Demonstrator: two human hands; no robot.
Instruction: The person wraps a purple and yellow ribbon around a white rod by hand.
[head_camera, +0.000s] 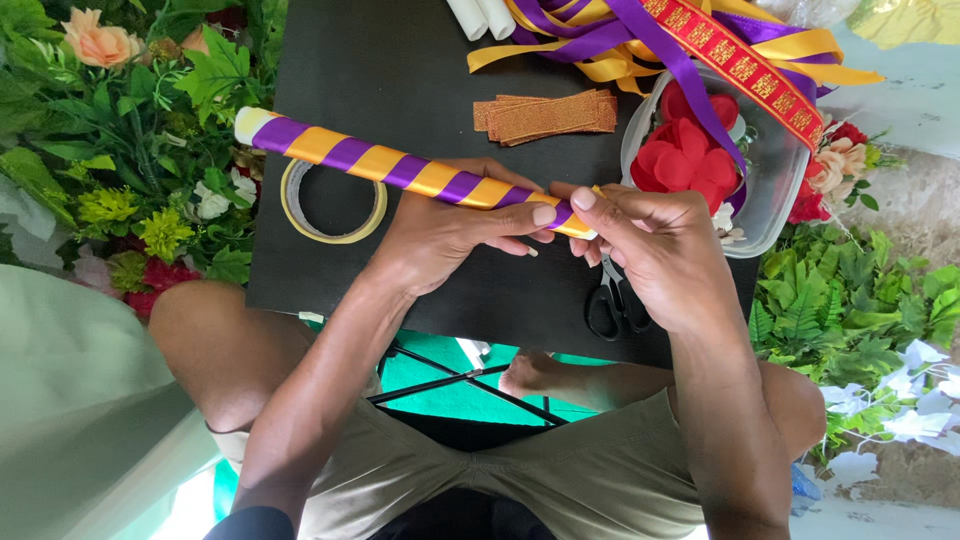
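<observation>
Here striped stick (400, 168) slants upper-left, both hands (440, 235) gripping

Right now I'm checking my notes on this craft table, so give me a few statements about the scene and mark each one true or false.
1. Both hands are on the striped stick. True: the left hand grips it from below and the right hand pinches its end.
2. The stick is wrapped in red and green ribbon. False: the bands are purple and yellow.
3. The scissors are in the right hand. False: they lie on the black table, partly under that hand.
4. A roll of tape lies flat on the table under the stick. True.
5. The clear container holds red flowers. True.
</observation>
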